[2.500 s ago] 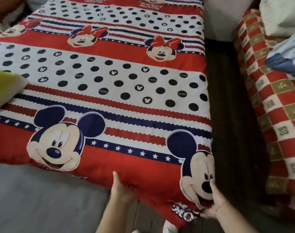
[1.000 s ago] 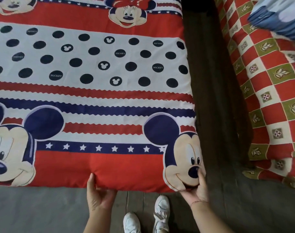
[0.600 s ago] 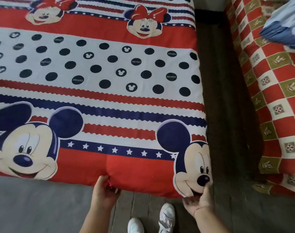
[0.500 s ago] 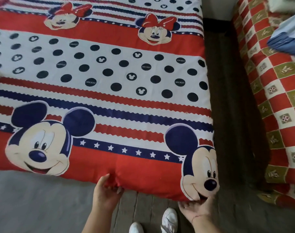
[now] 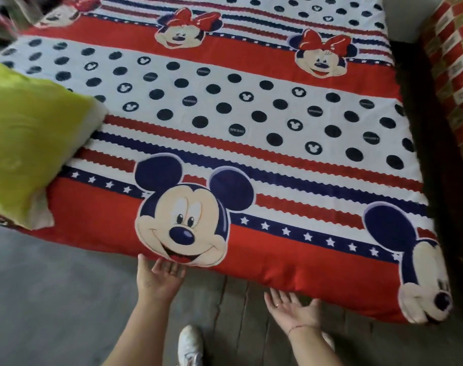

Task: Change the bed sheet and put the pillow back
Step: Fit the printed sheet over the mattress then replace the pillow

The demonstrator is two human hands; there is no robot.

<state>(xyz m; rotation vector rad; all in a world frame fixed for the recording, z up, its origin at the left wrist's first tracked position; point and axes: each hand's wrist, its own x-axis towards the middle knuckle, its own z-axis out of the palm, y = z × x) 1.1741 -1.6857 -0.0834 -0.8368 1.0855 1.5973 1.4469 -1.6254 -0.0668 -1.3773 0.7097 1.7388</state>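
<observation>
A red, white and navy cartoon-mouse bed sheet (image 5: 251, 122) covers the low mattress and lies smooth. Palm up, my left hand (image 5: 157, 276) has its straight fingertips tucked under the sheet's near edge, below the large mouse face. My right hand (image 5: 292, 309) is also palm up with spread fingers at the near edge, further right; its fingertips reach the red hem. Neither hand holds anything. A yellow-green pillow (image 5: 27, 143) lies on the sheet's left side, partly cut off by the frame.
Grey floor (image 5: 53, 299) runs along the near side, with my white shoe (image 5: 189, 344) on it. A dark gap (image 5: 441, 180) separates the mattress from a second bed with a red checked cover (image 5: 452, 62) at the right.
Both hands have left the near right corner of the mattress and shifted left along its edge, now open with palms up. The view has swung left, bringing the yellow-green pillow into sight.
</observation>
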